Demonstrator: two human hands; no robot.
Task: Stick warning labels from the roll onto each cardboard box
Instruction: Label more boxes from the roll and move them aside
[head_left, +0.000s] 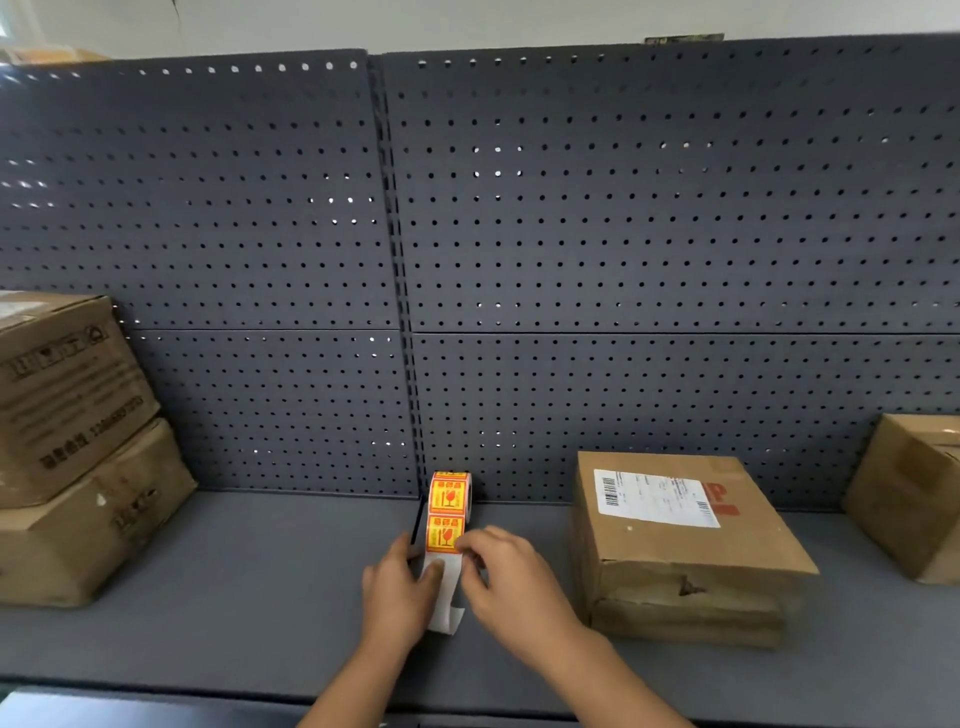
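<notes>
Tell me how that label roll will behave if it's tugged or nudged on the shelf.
The label roll stands on its round edge, so it will probably roll toward a pull. It looks narrow and likely light, so a nudge could tip it sideways. Its backing strip curls at the end, so it is likely floppy.

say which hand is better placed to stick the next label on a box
Likely right: the right hand pinches the label and the nearest box lies on its side; the left hand holds the backing strip.
</notes>
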